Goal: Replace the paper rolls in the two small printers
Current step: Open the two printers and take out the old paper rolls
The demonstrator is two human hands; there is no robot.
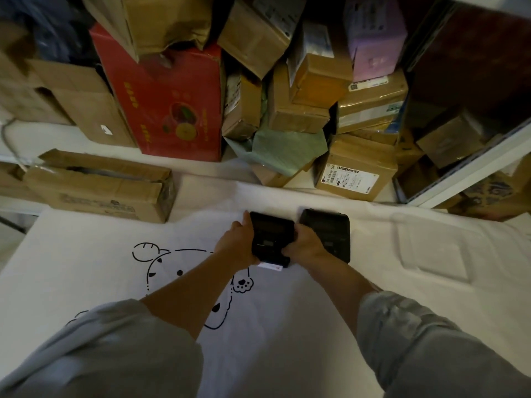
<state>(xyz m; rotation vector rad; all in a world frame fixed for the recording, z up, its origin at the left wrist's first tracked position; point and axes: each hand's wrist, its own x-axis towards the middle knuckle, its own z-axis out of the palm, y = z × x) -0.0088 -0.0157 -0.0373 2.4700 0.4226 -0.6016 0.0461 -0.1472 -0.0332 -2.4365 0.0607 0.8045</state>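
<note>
Two small black printers lie side by side on a white cloth with a cartoon bear drawing (172,271). My left hand (240,242) grips the left edge of the left printer (271,234), and my right hand (304,245) grips its right edge, so both hold this one printer. A strip of white paper (270,266) sticks out from its near end. The right printer (330,228) sits just beside it, partly hidden behind my right hand. No loose paper roll shows.
Stacked cardboard parcels (356,173), a red fruit box (169,104) and a long flat carton (100,188) crowd the back of the surface. A metal shelf frame (471,165) runs along the right. A rectangular shape bulges under the cloth (434,251) at right.
</note>
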